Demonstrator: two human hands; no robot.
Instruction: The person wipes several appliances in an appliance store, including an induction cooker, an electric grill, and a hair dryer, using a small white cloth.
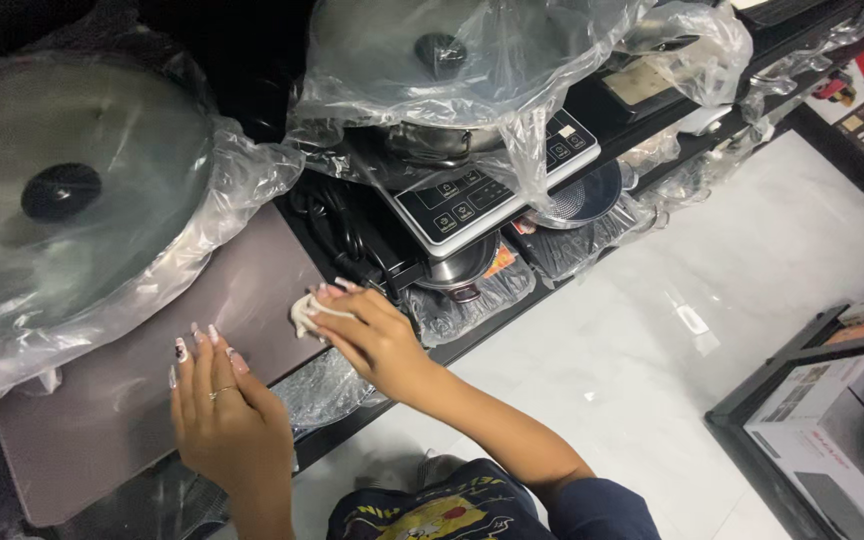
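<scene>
On the brown board (pixel 152 390), near its front right corner, the right hand (pixel 372 335) presses a small crumpled white cloth (pixel 304 312) flat against the surface, fingers curled over it so that only its left end shows. The cloth lies under and just left of those fingertips, with the bare length of the board stretching away to the left. The left hand (pixel 224 415) rests open beside it, fingers spread flat on the board, holding nothing; it is close to the cloth but not touching it. Behind both hands sits a large lidded pan (pixel 72 190) wrapped in clear plastic. To the right stand an induction cooker (pixel 472 190) and more wrapped pans above a white tiled floor (pixel 652 340).
</scene>
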